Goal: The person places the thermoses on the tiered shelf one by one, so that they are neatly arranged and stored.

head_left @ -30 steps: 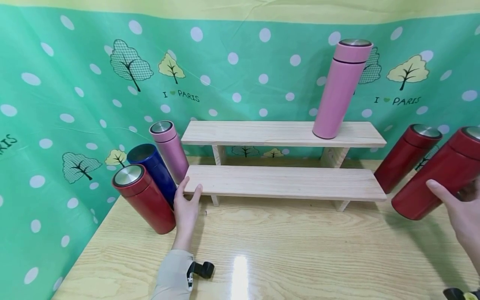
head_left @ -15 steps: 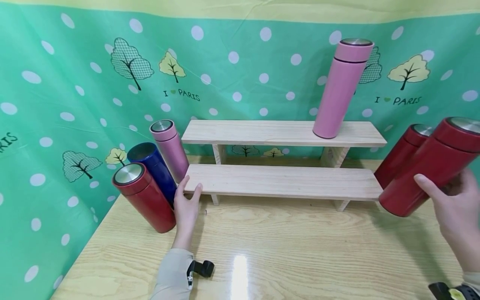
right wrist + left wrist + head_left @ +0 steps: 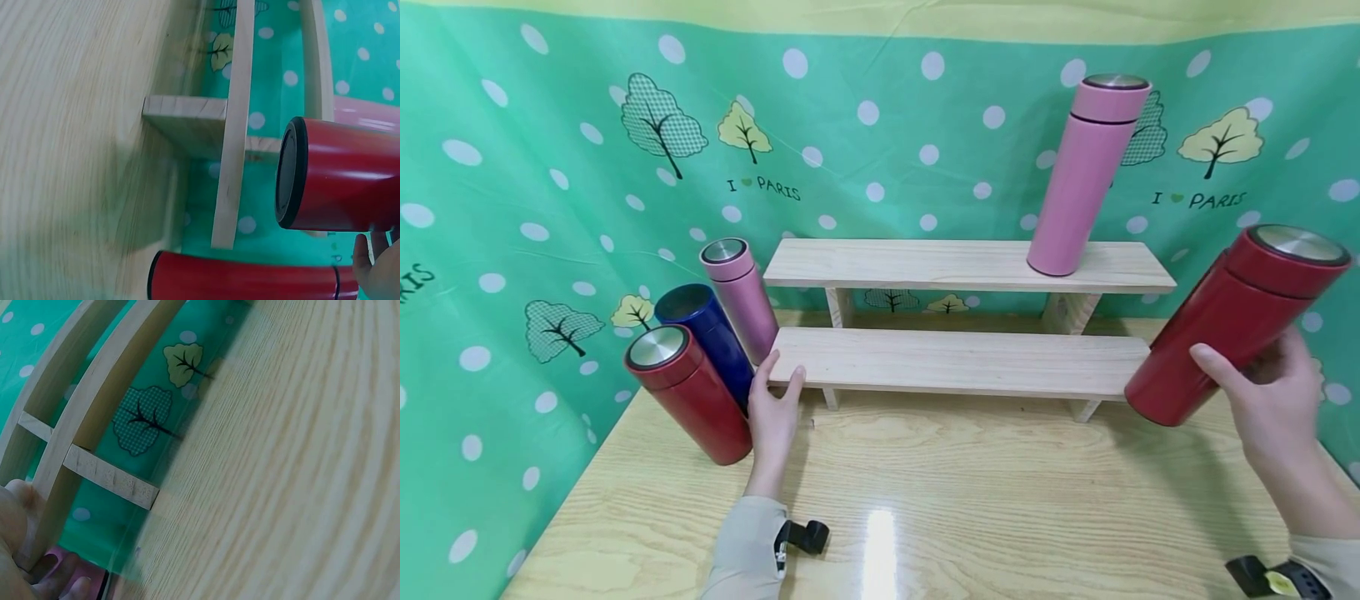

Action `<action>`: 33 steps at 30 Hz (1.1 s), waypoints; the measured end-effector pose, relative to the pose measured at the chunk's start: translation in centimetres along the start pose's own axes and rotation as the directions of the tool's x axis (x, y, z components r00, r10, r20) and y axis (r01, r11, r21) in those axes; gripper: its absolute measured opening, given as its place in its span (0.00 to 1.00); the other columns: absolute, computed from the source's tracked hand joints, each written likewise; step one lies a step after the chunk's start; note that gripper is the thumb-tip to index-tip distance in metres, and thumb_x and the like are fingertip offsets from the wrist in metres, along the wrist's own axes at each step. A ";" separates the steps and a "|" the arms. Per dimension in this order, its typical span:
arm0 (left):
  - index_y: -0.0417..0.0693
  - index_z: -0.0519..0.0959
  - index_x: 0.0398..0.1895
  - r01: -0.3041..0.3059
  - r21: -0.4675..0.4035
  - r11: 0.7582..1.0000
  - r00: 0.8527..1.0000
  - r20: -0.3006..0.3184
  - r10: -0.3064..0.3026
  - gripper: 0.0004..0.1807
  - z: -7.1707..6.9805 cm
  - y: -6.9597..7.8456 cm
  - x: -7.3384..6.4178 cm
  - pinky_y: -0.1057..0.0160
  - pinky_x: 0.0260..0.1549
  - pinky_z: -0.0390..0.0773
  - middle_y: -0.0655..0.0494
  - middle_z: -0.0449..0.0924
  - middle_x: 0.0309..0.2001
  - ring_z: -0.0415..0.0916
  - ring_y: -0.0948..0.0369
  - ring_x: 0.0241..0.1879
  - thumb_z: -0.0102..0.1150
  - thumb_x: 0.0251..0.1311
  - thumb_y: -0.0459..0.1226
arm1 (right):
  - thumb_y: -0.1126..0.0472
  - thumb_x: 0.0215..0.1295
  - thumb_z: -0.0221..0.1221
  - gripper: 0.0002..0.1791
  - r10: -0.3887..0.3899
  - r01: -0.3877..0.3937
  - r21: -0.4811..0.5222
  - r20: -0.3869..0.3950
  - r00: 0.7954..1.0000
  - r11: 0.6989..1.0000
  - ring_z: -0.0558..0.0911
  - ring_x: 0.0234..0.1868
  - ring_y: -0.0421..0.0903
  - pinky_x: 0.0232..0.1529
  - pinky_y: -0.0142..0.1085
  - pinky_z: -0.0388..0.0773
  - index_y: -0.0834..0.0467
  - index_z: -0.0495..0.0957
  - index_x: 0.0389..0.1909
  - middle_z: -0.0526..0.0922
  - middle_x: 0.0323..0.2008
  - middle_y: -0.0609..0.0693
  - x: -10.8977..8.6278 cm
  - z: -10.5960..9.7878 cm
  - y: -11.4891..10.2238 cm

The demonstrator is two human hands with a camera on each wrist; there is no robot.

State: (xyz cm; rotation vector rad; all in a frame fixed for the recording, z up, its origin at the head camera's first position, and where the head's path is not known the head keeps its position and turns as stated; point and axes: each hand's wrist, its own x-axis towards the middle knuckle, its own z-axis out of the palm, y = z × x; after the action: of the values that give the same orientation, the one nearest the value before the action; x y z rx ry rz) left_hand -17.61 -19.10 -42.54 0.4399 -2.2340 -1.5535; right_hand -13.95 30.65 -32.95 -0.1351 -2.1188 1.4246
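The left hand [image 3: 772, 419] pinches the shelf [image 3: 962, 358] at eight o'clock; the right hand [image 3: 1276, 404] grips a red bottle [image 3: 1228, 312] at three.

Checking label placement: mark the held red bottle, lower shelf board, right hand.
Held red bottle [image 3: 1232, 321]: head view, mid-body.
Lower shelf board [image 3: 962, 360]: head view, bare top.
Right hand [image 3: 1273, 407]: head view, mid-hand.
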 end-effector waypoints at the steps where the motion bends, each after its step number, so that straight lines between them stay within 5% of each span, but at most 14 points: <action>1: 0.50 0.67 0.72 0.000 -0.001 1.000 1.000 0.000 0.000 0.32 0.0 0.0 0.0 0.48 0.70 0.56 0.47 0.63 0.72 0.53 0.51 0.73 0.61 0.68 0.45 | 0.73 0.64 0.61 0.36 0.000 0.000 0.030 0.002 1.000 1.000 0.74 0.52 0.36 0.42 0.15 0.71 0.50 0.64 0.71 0.74 0.56 0.41 0.0 0.2 -0.2; 4: 0.50 0.67 0.72 -0.001 -0.002 1.000 1.000 0.000 0.001 0.32 0.0 0.0 0.0 0.48 0.70 0.56 0.47 0.63 0.72 0.53 0.51 0.73 0.61 0.67 0.45 | 0.74 0.63 0.62 0.35 0.012 -0.013 0.148 0.012 1.000 0.989 0.74 0.52 0.37 0.41 0.15 0.73 0.51 0.65 0.69 0.74 0.56 0.43 -0.2 0.7 -0.6; 11: 0.50 0.67 0.72 0.000 0.002 1.000 1.000 -0.001 0.000 0.32 0.1 0.0 0.0 0.48 0.70 0.56 0.47 0.63 0.72 0.53 0.51 0.73 0.61 0.67 0.45 | 0.76 0.62 0.61 0.34 0.022 -0.047 0.409 0.065 0.998 0.911 0.74 0.53 0.41 0.42 0.18 0.75 0.54 0.66 0.68 0.74 0.57 0.49 -0.6 1.8 -1.2; 18: 0.51 0.67 0.73 0.005 -0.001 1.000 1.000 0.009 -0.005 0.32 0.1 -0.1 0.0 0.49 0.70 0.56 0.48 0.62 0.72 0.53 0.51 0.74 0.61 0.68 0.46 | 0.75 0.62 0.62 0.36 0.015 -0.048 0.386 0.087 0.996 0.921 0.73 0.54 0.41 0.40 0.19 0.76 0.53 0.64 0.69 0.73 0.58 0.48 -0.7 3.1 -1.5; 33: 0.51 0.68 0.72 0.008 -0.003 1.000 1.000 -0.002 -0.008 0.31 0.2 -0.1 0.0 0.49 0.70 0.56 0.47 0.63 0.72 0.53 0.51 0.73 0.61 0.67 0.46 | 0.72 0.61 0.64 0.34 -0.001 -0.047 0.443 0.108 0.994 0.895 0.73 0.57 0.45 0.45 0.22 0.76 0.53 0.66 0.67 0.73 0.59 0.51 -0.9 6.4 -3.8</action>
State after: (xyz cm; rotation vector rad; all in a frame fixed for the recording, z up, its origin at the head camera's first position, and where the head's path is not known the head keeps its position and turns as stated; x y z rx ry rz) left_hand -17.66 -18.98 -42.67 0.4498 -2.2306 -1.5593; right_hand -15.62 23.47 -31.66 0.0970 -1.8140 1.9285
